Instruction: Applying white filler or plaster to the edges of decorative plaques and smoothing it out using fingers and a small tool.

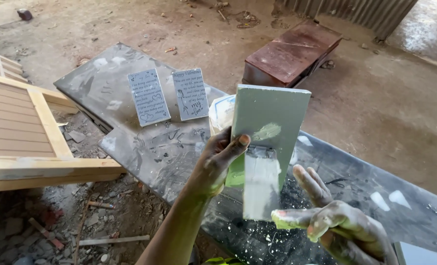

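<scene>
My left hand [213, 164] grips the left edge of a pale green rectangular board [277, 110], holding it upright above the work slab. A smear of light filler sits near the board's middle. My right hand [338, 223], coated in white filler, holds a wide flat scraper [260, 184] whose blade lies against the lower half of the board. Thumb and forefinger pinch the scraper's bottom edge while the other fingers are spread.
A dark, filler-spattered slab [125, 147] serves as the work surface. Two grey engraved plaques [148, 97] [190, 94] lie on it, and a white tub [221, 112] shows behind the board. A wooden frame [46, 122] lies left, a rusty metal box [292, 51] beyond, rubble [56, 230] below.
</scene>
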